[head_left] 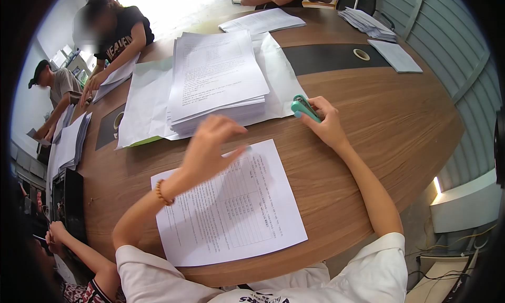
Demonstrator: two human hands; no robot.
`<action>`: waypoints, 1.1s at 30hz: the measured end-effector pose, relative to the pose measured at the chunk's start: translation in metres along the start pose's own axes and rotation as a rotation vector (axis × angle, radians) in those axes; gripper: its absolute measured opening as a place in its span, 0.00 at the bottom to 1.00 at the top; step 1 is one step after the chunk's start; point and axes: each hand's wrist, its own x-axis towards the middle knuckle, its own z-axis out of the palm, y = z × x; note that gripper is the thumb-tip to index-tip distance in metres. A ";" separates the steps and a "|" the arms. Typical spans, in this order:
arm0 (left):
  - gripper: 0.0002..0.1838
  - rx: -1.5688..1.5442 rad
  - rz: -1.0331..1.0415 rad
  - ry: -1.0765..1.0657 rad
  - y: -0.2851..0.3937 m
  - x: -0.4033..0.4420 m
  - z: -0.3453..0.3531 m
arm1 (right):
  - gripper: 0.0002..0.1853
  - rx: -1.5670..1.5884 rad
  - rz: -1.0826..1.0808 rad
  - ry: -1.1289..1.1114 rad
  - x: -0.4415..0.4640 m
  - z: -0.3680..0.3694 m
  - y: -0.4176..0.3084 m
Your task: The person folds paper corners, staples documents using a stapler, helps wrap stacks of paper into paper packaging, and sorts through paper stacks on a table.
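A teal stapler [307,108] is held in my right hand [327,121], raised a little over the table to the right of the paper stack. My left hand [214,141], slightly blurred, hovers above the far edge of a printed sheet [236,208]; its fingers are apart and nothing shows between them. That sheet, with text and a table grid, lies turned sideways in front of me. Just beyond it rises a thick stack of printed papers [218,77] resting on white wrapping paper [144,100].
Several people sit around the wooden table [368,119], handling papers. More paper piles [368,24] lie at the far right and a pile [72,141] at the left. A tape roll [361,54] sits on the dark inlay. A black box [68,205] stands at the left edge.
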 end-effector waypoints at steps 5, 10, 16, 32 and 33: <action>0.22 -0.161 -0.052 -0.017 -0.006 -0.016 0.039 | 0.21 -0.509 -0.078 0.049 -0.005 0.001 -0.015; 0.24 -0.188 -0.053 -0.024 -0.011 -0.020 0.042 | 0.21 -0.672 -0.207 0.141 -0.007 0.003 -0.033; 0.24 -0.220 -0.006 -0.009 -0.014 -0.020 0.040 | 0.29 -0.258 -0.090 -0.304 -0.041 0.013 -0.070; 0.25 -0.172 -0.013 -0.082 -0.005 -0.018 0.029 | 0.32 -0.373 -0.205 -0.300 -0.053 0.013 -0.073; 0.25 -0.171 -0.038 -0.130 -0.002 -0.017 0.022 | 0.32 -0.371 -0.201 -0.298 -0.053 0.013 -0.074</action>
